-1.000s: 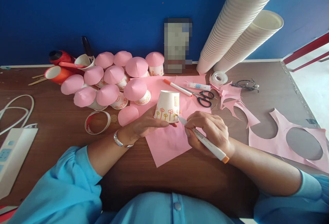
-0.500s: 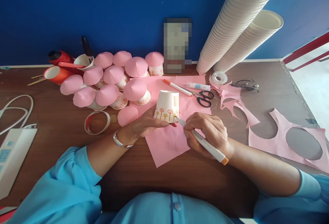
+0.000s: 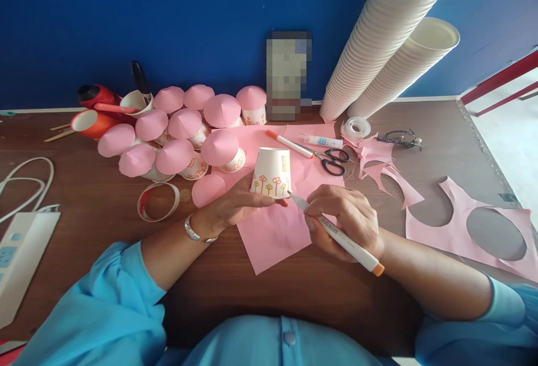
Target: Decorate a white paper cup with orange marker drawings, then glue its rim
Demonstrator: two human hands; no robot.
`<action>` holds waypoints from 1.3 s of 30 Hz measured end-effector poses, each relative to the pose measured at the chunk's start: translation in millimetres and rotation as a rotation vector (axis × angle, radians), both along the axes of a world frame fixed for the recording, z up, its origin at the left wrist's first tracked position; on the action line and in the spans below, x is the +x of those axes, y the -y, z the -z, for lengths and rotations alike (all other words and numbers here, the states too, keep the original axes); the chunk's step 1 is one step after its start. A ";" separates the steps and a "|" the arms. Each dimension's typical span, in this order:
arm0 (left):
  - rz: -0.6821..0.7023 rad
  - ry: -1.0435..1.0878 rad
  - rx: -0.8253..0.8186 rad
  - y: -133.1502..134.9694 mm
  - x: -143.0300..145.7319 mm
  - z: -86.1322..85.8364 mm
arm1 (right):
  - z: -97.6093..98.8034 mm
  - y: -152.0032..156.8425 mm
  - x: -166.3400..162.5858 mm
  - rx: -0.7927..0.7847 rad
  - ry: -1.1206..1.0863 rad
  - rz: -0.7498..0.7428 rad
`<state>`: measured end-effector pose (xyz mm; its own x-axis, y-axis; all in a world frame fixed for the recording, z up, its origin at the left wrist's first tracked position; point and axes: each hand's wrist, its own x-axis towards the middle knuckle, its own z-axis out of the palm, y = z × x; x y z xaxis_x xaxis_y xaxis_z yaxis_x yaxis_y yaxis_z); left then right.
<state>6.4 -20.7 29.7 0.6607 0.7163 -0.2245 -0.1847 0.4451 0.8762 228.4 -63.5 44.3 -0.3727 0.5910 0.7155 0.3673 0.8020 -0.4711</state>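
Note:
My left hand is closed on a white paper cup, held upside down with its rim at the bottom. Orange and yellow flowers are drawn around its lower part, and an orange patterned block shows near its right edge. Between the fingers of my right hand is a white marker with an orange end. Its tip meets the cup's lower right edge. Beneath both hands lies pink paper. A pink paper disc is just left of the cup.
Several upturned cups with pink cone roofs stand at back left, beside a tape ring. Scissors, an orange-capped marker and a glue stick lie behind. Tall cup stacks lean right; pink scraps lie below them.
My right hand and the marker have shifted slightly right, and the marker's tip is now nearer the cup's right edge. The cup has turned a little in my left hand.

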 end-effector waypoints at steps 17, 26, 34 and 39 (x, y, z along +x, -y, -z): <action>-0.073 0.174 -0.100 1.0 2.5 22.9 | 1.0 -0.3 -0.9 0.006 -0.034 -0.029; -0.052 0.161 -0.092 1.1 2.7 28.0 | 4.0 -1.2 -1.8 -0.001 -0.022 -0.021; -0.023 0.175 -0.068 0.2 4.6 23.8 | 4.7 -1.6 -2.6 -0.007 -0.008 -0.018; -0.025 0.173 -0.076 0.0 4.2 27.2 | 5.1 -2.0 -3.2 -0.008 0.002 0.000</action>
